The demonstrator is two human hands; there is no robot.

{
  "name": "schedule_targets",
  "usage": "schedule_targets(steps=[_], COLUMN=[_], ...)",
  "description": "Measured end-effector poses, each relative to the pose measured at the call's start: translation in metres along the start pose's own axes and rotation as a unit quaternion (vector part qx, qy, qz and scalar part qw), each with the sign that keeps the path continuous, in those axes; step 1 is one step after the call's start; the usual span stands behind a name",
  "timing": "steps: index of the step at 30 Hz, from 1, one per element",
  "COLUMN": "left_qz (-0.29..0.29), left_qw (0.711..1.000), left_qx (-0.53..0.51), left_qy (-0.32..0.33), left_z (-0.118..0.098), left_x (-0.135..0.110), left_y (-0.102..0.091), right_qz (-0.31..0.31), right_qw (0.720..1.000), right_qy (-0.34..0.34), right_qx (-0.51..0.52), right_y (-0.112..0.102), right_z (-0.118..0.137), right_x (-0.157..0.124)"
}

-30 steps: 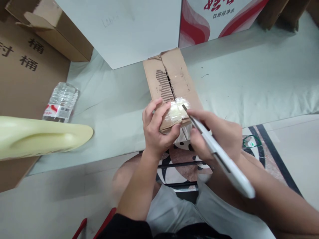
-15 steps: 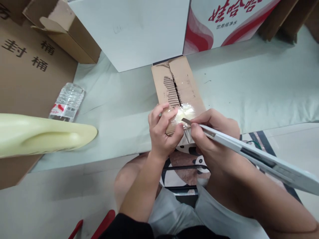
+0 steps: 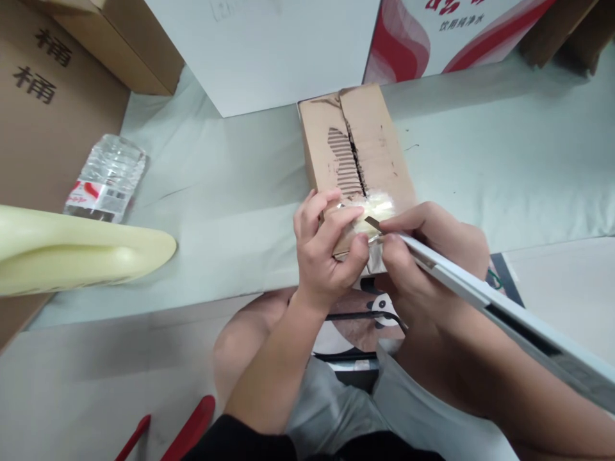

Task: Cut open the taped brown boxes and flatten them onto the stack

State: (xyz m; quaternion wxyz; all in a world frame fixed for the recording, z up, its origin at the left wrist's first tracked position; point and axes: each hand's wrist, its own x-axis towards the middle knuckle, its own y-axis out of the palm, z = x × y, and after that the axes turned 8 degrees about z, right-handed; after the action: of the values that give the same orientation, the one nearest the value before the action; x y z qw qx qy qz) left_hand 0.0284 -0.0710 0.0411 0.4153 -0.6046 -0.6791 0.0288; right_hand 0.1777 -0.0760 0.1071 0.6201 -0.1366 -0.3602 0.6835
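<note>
A small brown cardboard box lies on the pale green cloth, its top seam torn open and crumpled clear tape at its near end. My left hand is closed round the near end of the box, thumb pressed on its front. My right hand grips a white utility knife, fingers wrapped near the blade. The blade tip touches the tape right beside my left fingers.
A crushed water bottle lies at the left beside a large brown carton. A pale yellow plastic handle juts in from the left. A white board and a red-and-white carton stand behind the box.
The knife has swung from steep to a flat angle, and its blade tip slid from the top of the tape toward the box's near edge. My left hand keeps its hold.
</note>
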Motion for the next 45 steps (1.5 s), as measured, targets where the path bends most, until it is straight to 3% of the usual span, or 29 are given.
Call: schedule_targets(steps=[9,17,25,33,42,45], left_qz=[-0.013,-0.021,-0.022,-0.036,-0.021,-0.027], left_qw=[1.0,0.999,1.0,0.999,1.0,1.0], left_qx=[0.019,0.047,0.016,0.013,0.007,-0.004], left_qy=[0.005,-0.005,0.004,0.01,-0.001,0.007], left_z=[-0.004,-0.004,-0.003,-0.002,-0.001,0.004], left_x=[0.002,0.001,0.0,0.0,-0.002,-0.002], left_y=[0.001,0.005,0.005,0.006,0.005,0.004], right_qz=[-0.035,-0.032,-0.048,-0.034,-0.015,0.017], right_qw=[0.999,0.999,0.999,0.999,0.999,0.998], right_qy=[-0.014,0.021,0.014,-0.023,-0.04,-0.065], right_qx=[0.009,0.017,0.007,0.021,0.013,0.011], right_y=[0.006,0.005,0.009,0.007,-0.001,-0.007], right_z=[0.004,0.009,0.006,-0.003,0.004,0.009], right_x=[0.001,-0.001,-0.004,-0.007,-0.008,-0.014])
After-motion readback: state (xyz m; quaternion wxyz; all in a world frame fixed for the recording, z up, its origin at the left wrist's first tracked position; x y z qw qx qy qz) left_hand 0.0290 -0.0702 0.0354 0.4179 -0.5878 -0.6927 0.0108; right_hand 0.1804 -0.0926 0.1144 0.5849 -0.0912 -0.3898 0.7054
